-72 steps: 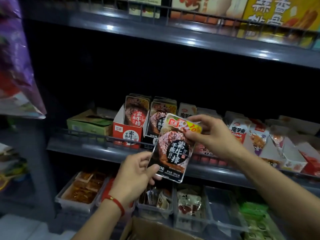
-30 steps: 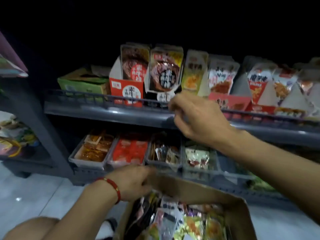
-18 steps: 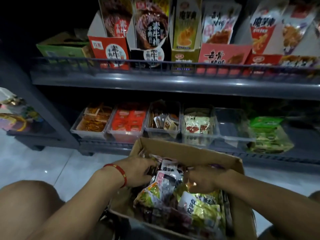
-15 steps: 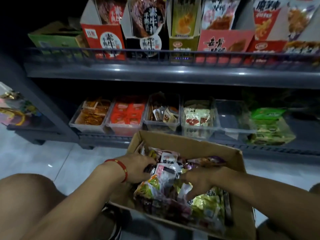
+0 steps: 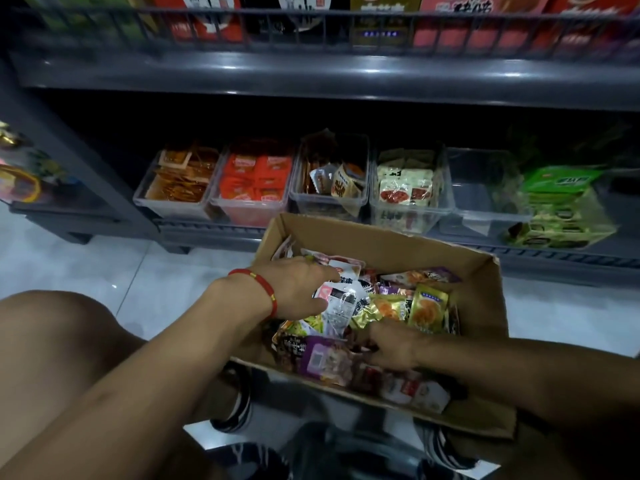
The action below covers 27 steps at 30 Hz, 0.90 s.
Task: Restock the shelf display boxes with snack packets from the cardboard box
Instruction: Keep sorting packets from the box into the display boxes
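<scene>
Both of your hands have dropped from the shelf into the cardboard box [image 5: 381, 240], at 6 o'clock below the clear bins [image 5: 329, 199]. Your left hand [image 5: 298, 289] lies with fingers extended on a white-and-pink packet [image 5: 341, 301]. Your right hand [image 5: 391, 348] digs among the snack packets [image 5: 427, 308] at 5 o'clock, fingers curled; whether its grip holds one you cannot tell. Display boxes [image 5: 381, 22] sit at 12 o'clock.

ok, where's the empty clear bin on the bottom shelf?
Head view, right of centre: the empty clear bin sits on the bottom shelf, between the bin of pale green packets and the stack of green packs, behind the cardboard box.
</scene>
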{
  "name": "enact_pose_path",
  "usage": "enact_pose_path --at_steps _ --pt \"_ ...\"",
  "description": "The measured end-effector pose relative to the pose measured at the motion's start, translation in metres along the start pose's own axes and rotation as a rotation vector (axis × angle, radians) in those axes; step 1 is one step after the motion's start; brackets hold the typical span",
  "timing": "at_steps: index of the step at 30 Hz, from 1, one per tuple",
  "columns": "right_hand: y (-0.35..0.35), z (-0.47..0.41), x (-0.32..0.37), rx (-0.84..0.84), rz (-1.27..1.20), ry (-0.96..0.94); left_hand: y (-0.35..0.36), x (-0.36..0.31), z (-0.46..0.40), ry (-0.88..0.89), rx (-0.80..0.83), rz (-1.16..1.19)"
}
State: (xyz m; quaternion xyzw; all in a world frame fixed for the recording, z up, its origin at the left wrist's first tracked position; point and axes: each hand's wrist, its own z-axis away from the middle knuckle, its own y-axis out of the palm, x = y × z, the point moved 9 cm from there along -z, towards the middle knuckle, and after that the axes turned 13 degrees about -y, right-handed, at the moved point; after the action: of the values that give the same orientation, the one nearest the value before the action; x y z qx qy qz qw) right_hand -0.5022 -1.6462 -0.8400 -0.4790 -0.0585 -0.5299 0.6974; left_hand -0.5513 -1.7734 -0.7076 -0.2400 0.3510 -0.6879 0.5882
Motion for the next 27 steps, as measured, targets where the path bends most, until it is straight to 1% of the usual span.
enact_pose_path --at_steps 5,11,13,17,21,25,27 --pt "0.006 -0.004 -0.007 -0.021 -0.143 0.059 0.007 0.007 -0.003 -0.029 0.032 -0.019" --pt "-0.003 -0.015 -0.011 -0.144 -0.023 0.06 0.004 -0.004 0.002 0.001 0.056 -0.015" --pt "-0.014 -0.014 -0.007 -0.191 -0.017 0.025 0.007 0.002 0.002 -0.01 0.063 -0.022" --pt "-0.062 -0.001 0.007 -0.335 -0.187 -0.028 0.007 0.015 0.002 -0.023 0.061 0.018" --pt "-0.109 0.017 0.013 -0.373 -0.378 -0.054 0.003 0.02 0.0 -0.036 -0.019 0.109" --pt "-0.142 0.038 0.018 -0.519 -0.631 -0.085 -0.009 0.027 -0.006 -0.064 -0.106 0.363" --pt "-0.152 0.048 0.016 -0.598 -0.792 -0.08 -0.023 0.032 -0.009 -0.064 -0.164 0.537"
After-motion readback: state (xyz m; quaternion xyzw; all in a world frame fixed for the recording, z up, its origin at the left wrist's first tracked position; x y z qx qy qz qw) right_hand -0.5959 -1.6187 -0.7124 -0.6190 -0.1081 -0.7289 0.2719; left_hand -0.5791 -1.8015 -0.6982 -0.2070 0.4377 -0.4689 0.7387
